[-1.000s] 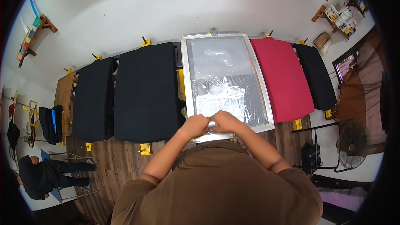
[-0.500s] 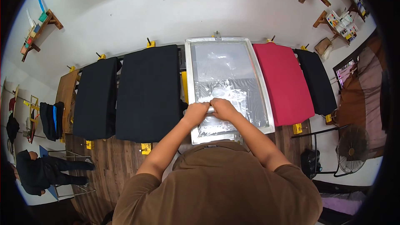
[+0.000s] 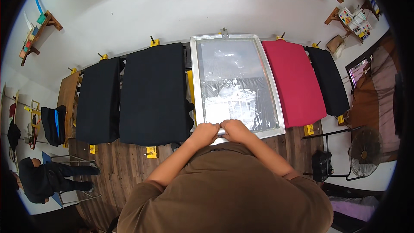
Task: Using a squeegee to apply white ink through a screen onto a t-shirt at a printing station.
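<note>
A metal-framed printing screen lies before me, its mesh covered by a glossy, crinkled film with white ink over the nearer half. Both hands are closed side by side around a squeegee, of which only a short silvery piece shows between them. My left hand grips its left part, and my right hand its right part, at the screen's near end close to my body. What lies under the screen is hard to make out. The squeegee's blade is hidden by my hands.
Left of the screen, black shirts cover two boards; a red shirt and another black shirt lie to the right. Yellow brackets stick out below. A person stands at far left. A fan stands at right.
Both hands have drawn the squeegee toward my body, from the lower middle of the screen to its near end. More white ink shows on the mesh behind it.
</note>
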{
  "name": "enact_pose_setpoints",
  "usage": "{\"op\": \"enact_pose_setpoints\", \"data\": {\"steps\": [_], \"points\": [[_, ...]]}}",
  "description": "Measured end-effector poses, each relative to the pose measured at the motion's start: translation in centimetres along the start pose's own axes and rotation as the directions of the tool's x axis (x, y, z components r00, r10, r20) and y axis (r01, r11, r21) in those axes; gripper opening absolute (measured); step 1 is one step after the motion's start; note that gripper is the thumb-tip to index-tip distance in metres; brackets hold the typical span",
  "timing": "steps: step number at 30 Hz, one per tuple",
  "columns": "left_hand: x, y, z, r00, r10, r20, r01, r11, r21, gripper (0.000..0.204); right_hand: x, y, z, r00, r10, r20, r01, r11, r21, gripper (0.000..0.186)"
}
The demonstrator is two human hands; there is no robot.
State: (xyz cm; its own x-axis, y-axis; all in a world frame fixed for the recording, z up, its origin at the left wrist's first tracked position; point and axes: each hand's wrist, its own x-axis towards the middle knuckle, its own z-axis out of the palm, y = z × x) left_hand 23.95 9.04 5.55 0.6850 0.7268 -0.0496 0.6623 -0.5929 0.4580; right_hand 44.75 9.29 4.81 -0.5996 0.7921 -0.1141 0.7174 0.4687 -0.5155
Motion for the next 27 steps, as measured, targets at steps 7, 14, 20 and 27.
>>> {"op": "enact_pose_setpoints", "data": {"steps": [7,14,20,27], "points": [[5.3,-3.2,-4.5,0.999,-0.035,0.032,0.035,0.999,0.005,0.026,6.1,3.3,-4.9,0.993,0.011,0.116,-0.014,1.0,0.027,0.025],[9.4,-7.3,-4.4,0.999,-0.044,-0.023,0.046,0.995,0.093,0.026,10.9,5.5,-5.5,0.998,0.055,0.037,-0.053,0.997,-0.06,0.023],[9.0,-7.1,-3.2,0.996,-0.024,-0.082,0.034,0.991,0.13,0.027,10.3,5.2,-4.1,0.995,0.103,0.012,-0.102,0.989,-0.108,0.033],[6.7,-5.8,-1.2,0.998,-0.023,-0.065,0.032,0.99,0.135,0.019,8.1,3.5,-2.8,0.996,0.09,0.027,-0.085,0.985,-0.152,0.026]]}}
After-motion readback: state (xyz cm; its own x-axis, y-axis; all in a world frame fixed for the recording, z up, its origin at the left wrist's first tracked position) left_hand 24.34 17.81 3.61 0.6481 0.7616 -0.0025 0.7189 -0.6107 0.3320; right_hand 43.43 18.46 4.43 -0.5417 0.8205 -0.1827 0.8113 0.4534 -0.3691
